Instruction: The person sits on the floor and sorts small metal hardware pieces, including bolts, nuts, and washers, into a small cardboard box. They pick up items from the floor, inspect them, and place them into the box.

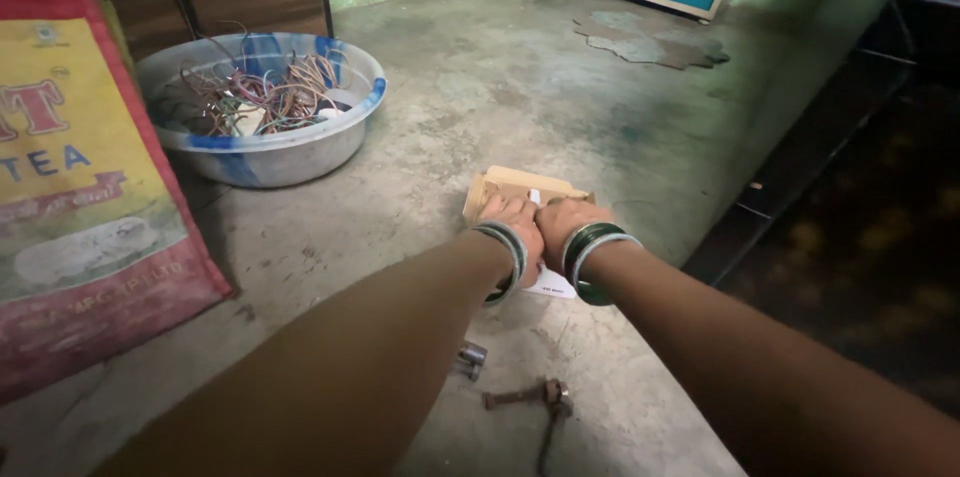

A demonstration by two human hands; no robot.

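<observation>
Here, a small wooden block [515, 187] sits on the concrete floor [520, 77], out in the open stretch well clear of the walls, with a white sheet of paper [550, 284] lying under it and showing at its near edge. Both hands press down on it side by side: the left hand [512, 219] and the right hand [565, 222] touch each other, fingers curled over the block's near part, though how tightly they grip cannot be told. Each wrist wears green bangles [592, 255]. Nearer the person, a rusty metal tool [530, 397] and a small metal cylinder [472, 358] lie on the floor. Well off to the left stands a blue-and-white plastic basin [290, 152] full of tangled wires [255, 92], beside a printed sack [80, 187].
</observation>
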